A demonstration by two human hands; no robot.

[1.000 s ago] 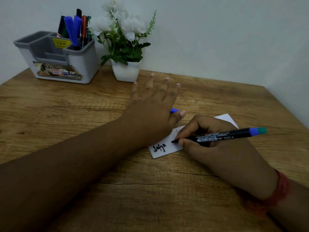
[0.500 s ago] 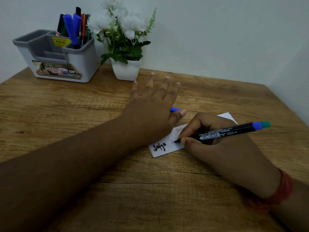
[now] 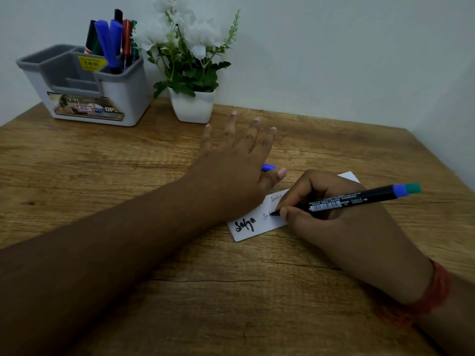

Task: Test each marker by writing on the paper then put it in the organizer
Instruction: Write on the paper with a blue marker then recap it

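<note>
Wooden table (image 3: 180,291) against pale wall (image 3: 334,47), paper (image 3: 246,227) on it

One paper (image 3: 257,224); one organizer (image 3: 123,98); one plant (image 3: 191,73); two hands (image 3: 231,176).
</note>
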